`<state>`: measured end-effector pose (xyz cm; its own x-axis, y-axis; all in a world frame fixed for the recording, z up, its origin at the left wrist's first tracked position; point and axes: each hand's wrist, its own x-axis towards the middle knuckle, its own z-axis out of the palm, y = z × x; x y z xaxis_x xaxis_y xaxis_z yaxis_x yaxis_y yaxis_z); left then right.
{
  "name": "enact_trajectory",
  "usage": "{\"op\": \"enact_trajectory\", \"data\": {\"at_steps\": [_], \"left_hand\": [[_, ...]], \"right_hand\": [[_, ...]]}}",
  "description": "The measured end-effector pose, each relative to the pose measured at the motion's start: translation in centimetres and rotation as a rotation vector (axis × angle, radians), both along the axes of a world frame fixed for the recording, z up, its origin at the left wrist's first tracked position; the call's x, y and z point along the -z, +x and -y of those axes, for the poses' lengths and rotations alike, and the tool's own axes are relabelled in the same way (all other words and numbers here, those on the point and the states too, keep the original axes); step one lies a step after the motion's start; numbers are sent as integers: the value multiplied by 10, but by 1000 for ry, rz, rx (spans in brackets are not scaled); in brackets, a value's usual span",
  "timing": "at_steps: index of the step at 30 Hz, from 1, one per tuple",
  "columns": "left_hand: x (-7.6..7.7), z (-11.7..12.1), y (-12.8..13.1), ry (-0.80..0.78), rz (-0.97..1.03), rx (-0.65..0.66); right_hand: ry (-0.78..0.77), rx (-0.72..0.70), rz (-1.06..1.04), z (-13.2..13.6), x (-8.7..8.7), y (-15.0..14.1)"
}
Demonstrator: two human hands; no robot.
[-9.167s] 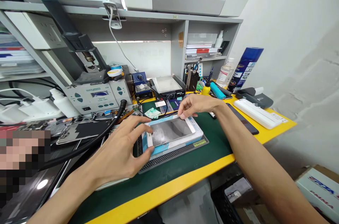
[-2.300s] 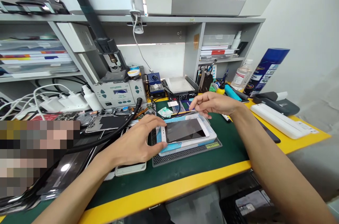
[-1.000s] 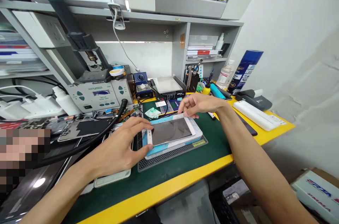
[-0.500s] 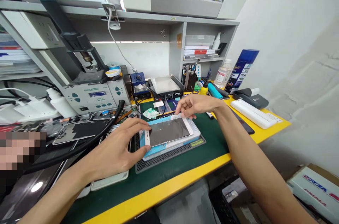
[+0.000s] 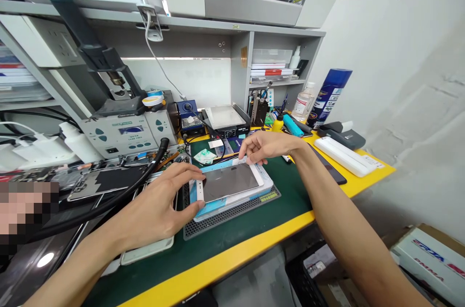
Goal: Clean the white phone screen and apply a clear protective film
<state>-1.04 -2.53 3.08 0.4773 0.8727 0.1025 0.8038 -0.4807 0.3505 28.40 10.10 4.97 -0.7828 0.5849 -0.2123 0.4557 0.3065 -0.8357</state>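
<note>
A white-framed phone screen [image 5: 228, 182] lies flat on a white and blue fixture [image 5: 267, 184], which rests on a perforated dark mat [image 5: 232, 210]. My left hand [image 5: 160, 205] grips the screen's near-left end, thumb at the front corner and forefinger on the far edge. My right hand [image 5: 267, 145] pinches the screen's far-right corner with curled fingertips. Both hands touch the screen.
A green mat [image 5: 290, 200] covers the yellow bench [image 5: 363, 174]. Behind stand a grey rework station [image 5: 127, 132], a black hose [image 5: 119, 191], a small hot plate [image 5: 227, 118], a blue spray can [image 5: 330, 96], a clear bottle [image 5: 301, 102]. Phone parts [image 5: 105, 181] lie left. A white bar [image 5: 347, 156] lies right.
The view has drifted slightly. Both hands stay on the screen's two ends; the screen remains flat on the fixture with hardly any shift.
</note>
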Motion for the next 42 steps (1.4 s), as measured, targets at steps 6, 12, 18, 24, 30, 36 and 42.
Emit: {"op": "enact_trajectory", "data": {"at_steps": [6,12,18,24,30,36,42], "left_hand": [[5,1,1,10,47,-24],[11,1,3,48,89,-52],[11,1,2,49,96,-51],[12,1,2,42,94,-60],[3,-1,-1,-24,14,-23],[2,0,0,-39,-8,-44],[-1,1,1,-24,7,-66]], "right_hand": [[37,10,40,1,0,0],[68,21,81,3,-2,0],[96,49,110,5,-4,-1],[88,52,129,5,-4,-3],[100,36,146,3,-1,-2],[131,39,200,7,-6,-3],[150,42,239,8,-8,-2]]}}
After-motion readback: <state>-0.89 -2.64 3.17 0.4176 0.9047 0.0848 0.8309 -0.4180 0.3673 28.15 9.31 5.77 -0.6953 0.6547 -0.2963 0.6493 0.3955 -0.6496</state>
